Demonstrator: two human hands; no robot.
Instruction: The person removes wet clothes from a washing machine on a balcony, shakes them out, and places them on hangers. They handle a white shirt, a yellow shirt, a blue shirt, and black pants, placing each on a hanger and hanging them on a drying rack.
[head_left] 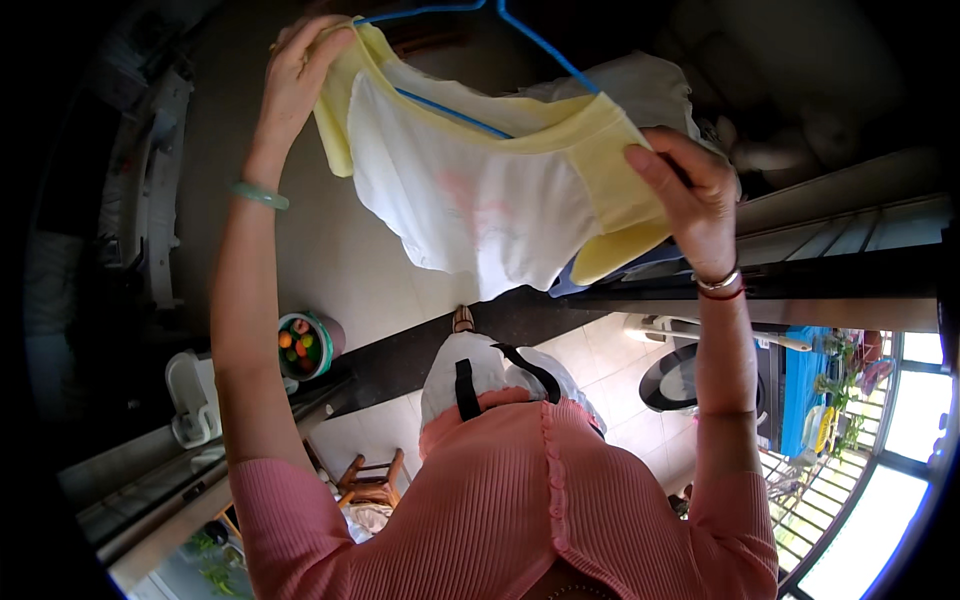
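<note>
A white shirt [470,200] with yellow sleeves and a yellow neckband hangs in front of me on a blue clothes hanger [545,45]. A faint pink print shows on its front. My left hand [298,70] is closed on the yellow shoulder at the hanger's left end. At the other shoulder my right hand [695,195] pinches the yellow cloth between thumb and fingers. Both arms are raised and stretched forward. The hanger's hook runs out of view at the top edge. Behind the right sleeve a bit of dark blue cloth shows, its kind hidden.
A bucket [335,345] with colourful round things stands on the floor at left, near a white plastic chair-like item [190,400]. Below is a wooden stool [370,480]. At right are a front-loading washing machine [675,378], plants [845,390] and a barred window. A dark door track crosses the floor.
</note>
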